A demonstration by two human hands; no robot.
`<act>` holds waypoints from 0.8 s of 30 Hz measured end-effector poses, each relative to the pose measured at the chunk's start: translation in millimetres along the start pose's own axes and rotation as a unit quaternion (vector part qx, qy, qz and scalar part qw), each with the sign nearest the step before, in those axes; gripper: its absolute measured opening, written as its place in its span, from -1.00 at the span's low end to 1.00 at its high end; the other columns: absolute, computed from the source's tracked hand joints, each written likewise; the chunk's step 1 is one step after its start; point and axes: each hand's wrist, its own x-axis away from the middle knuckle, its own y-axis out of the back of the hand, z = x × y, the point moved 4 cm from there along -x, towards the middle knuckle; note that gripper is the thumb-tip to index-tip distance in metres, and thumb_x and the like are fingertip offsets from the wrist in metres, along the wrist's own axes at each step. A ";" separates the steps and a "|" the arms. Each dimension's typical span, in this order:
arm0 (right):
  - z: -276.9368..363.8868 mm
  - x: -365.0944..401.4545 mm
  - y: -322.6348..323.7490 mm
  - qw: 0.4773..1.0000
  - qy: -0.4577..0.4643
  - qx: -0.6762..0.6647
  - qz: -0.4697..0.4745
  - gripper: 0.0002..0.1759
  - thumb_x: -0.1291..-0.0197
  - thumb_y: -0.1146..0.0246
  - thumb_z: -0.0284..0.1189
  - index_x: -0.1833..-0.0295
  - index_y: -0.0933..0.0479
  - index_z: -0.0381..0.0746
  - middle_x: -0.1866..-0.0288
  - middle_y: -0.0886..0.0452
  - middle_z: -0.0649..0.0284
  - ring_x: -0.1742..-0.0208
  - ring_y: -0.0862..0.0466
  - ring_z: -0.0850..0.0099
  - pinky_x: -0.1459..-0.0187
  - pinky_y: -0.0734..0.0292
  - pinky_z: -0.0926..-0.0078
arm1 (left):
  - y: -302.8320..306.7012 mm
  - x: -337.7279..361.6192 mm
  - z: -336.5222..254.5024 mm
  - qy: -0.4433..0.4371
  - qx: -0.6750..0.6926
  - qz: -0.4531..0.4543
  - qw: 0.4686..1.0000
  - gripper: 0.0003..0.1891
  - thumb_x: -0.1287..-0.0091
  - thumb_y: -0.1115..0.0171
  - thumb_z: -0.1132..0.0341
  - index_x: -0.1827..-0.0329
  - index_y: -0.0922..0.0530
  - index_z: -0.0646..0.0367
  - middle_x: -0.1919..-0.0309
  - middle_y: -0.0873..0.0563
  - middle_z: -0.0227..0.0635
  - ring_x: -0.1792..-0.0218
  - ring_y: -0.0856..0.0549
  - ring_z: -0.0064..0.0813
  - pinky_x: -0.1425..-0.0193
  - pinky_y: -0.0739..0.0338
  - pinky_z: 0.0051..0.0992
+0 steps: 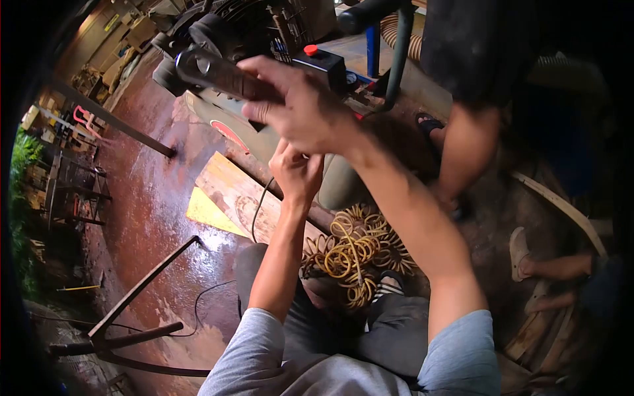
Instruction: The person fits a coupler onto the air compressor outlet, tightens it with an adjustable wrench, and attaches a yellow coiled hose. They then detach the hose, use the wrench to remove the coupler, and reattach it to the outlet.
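Note:
My right hand point(290, 102) is raised in front of me, its fingers closed round a dark tool with a rounded, shiny metal end point(198, 66). Motion blur keeps me from telling the tool's exact kind. Just below it, my left hand point(295, 173) is closed in a fist, and whatever it may hold is hidden. Both hands are over a grey machine body point(261, 142) with a red oval mark point(230, 136). Dark wheels point(212, 33) and a black box with a red button point(311, 50) are on the far side.
A coiled yellow hose point(353, 247) lies by my feet. Yellowish boards point(228, 191) rest on the wet reddish floor point(158, 237). A dark metal frame point(139, 333) stands at lower left. One person's leg point(469, 145) is close on the right; another person's foot point(520, 254) is farther right.

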 end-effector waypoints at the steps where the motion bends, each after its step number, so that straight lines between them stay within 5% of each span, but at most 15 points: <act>1: -3.6 6.2 -13.2 0.999 0.030 0.008 -0.006 -0.58 -0.25 -0.34 -0.50 -0.22 -0.48 -0.19 0.17 -0.61 0.21 0.18 -0.62 0.43 0.10 -0.55 0.40 | -2.0 10.5 16.9 -0.011 0.010 -0.012 1.000 -0.78 -0.08 -0.45 0.29 0.33 -0.68 0.25 0.42 -0.69 -0.16 0.47 -0.66 -0.10 0.34 -0.53 -0.27; 2: -4.4 10.8 -25.8 0.998 0.040 0.038 -0.003 -0.56 -0.25 -0.33 -0.49 -0.24 -0.47 -0.16 0.12 -0.62 0.16 0.16 -0.66 0.31 0.09 -0.57 0.32 | -3.3 20.5 34.5 -0.123 -0.072 0.017 0.990 -0.67 -0.08 -0.48 0.21 0.23 -0.68 0.29 0.30 -0.74 -0.08 0.39 -0.70 -0.09 0.23 -0.57 -0.21; 3: -1.1 16.3 -34.2 0.996 0.051 0.070 -0.002 -0.55 -0.26 -0.32 -0.48 -0.26 -0.46 -0.14 0.08 -0.62 0.12 0.13 -0.70 0.18 0.08 -0.59 0.25 | -6.5 38.1 44.7 0.063 0.011 -0.020 0.998 -0.40 -0.33 -0.39 0.24 -0.37 -0.40 0.28 -0.24 -0.54 -0.20 -0.25 -0.52 -0.30 -0.35 -0.40 -0.31; 4: 8.2 23.7 -39.6 0.995 0.016 0.096 0.034 -0.51 -0.24 -0.30 -0.48 -0.29 -0.44 -0.12 0.03 -0.60 0.04 0.07 -0.69 0.00 0.08 -0.60 0.15 | -11.3 47.3 39.6 0.068 0.057 -0.049 0.995 -0.48 -0.34 -0.40 0.21 -0.28 -0.48 0.25 -0.15 -0.59 -0.23 -0.14 -0.56 -0.35 -0.26 -0.43 -0.33; 6: -1.9 36.2 -59.0 0.989 0.089 0.116 0.001 -0.51 -0.24 -0.29 -0.50 -0.29 -0.44 -0.09 0.12 -0.53 0.10 0.08 -0.65 0.06 0.04 -0.56 0.16 | -17.0 49.4 35.8 0.070 0.108 -0.072 0.989 -0.55 -0.34 -0.42 0.18 -0.19 -0.55 0.22 -0.06 -0.64 -0.26 -0.04 -0.59 -0.39 -0.17 -0.47 -0.35; 13: 2.8 53.3 -64.2 0.973 0.150 0.168 -0.049 -0.50 -0.19 -0.27 -0.48 -0.27 -0.46 -0.09 0.12 -0.49 0.13 0.08 -0.61 0.11 -0.02 -0.51 0.15 | -18.3 41.9 29.0 0.183 -0.051 0.033 0.981 -0.72 -0.37 -0.40 0.16 0.06 -0.65 0.17 0.16 -0.69 -0.35 0.18 -0.56 -0.51 0.06 -0.43 -0.38; 15: 2.1 56.3 -67.0 0.977 0.140 0.160 -0.010 -0.46 -0.13 -0.25 -0.53 -0.28 -0.46 -0.07 0.11 -0.50 0.13 0.05 -0.61 0.10 -0.04 -0.50 0.10 | -23.9 50.5 47.5 0.160 -0.041 -0.057 0.985 -0.72 -0.36 -0.41 0.12 0.29 -0.65 0.17 0.37 -0.65 -0.44 0.33 -0.48 -0.58 0.21 -0.35 -0.40; 21: 0.6 72.3 -77.8 0.974 0.150 0.164 0.044 -0.41 -0.06 -0.22 -0.60 -0.28 -0.48 -0.04 0.13 -0.51 0.18 0.00 -0.59 0.19 0.00 -0.40 0.20 | -26.7 60.3 35.5 0.288 0.021 0.000 0.957 -0.70 -0.35 -0.40 0.13 0.21 -0.62 0.23 0.34 -0.66 -0.42 0.36 -0.50 -0.55 0.24 -0.39 -0.40; 24: 7.5 67.9 -66.3 0.983 0.128 0.132 0.013 -0.46 -0.13 -0.18 -0.62 -0.25 -0.51 -0.04 0.18 -0.48 0.20 0.07 -0.58 0.22 0.04 -0.42 0.19 | -25.1 49.3 27.1 0.250 0.022 -0.005 0.968 -0.69 -0.35 -0.40 0.13 0.18 -0.62 0.24 0.33 -0.67 -0.40 0.35 -0.52 -0.54 0.23 -0.41 -0.39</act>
